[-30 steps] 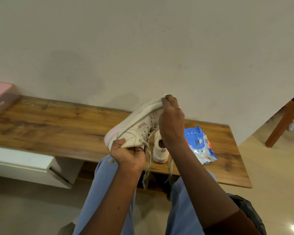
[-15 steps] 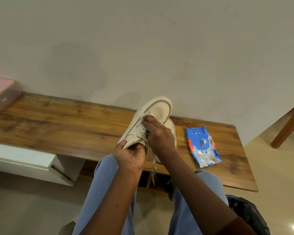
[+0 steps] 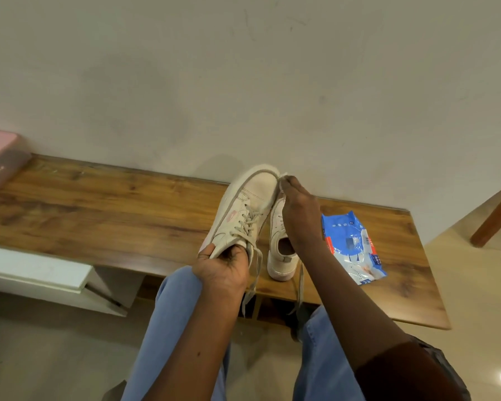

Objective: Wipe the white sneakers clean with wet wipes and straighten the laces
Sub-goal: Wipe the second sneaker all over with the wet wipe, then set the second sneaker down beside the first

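The blue wipes pack (image 3: pixel 350 247) lies flat on the wooden tabletop (image 3: pixel 99 209), and everything else is placed from it. Just left of the pack, the second sneaker (image 3: pixel 281 256) stands on its sole with its heel toward the person, partly hidden behind the right hand (image 3: pixel 298 209). Further left of the pack, the first sneaker (image 3: pixel 249 206) is held up off the wood, toe pointing away toward the wall. The left hand (image 3: pixel 223 267) grips it at the heel, fingers curled round the collar. The right hand reaches to the toe cap, up and left of the pack, and its fingertips pinch a small white scrap (image 3: pixel 282 177) against the toe's edge. This is probably a wipe, but it is too small to be sure

By the look of things the job is in its wiping stage, on the first sneaker. Its upper reads pale and fairly even, yet a pinkish mark shows on the side panel, so I cannot judge it finished. Nothing shows whether the second sneaker has been wiped at all. The lace work is plainly still to do: the laces (image 3: pixel 250 273) of the first sneaker dangle loose below the left hand, and a trailing lace (image 3: pixel 301 282) from the second sneaker hangs over the tabletop's front edge, down and left of the pack. What remains, as I read it, is the rest of the wiping and both sets of laces
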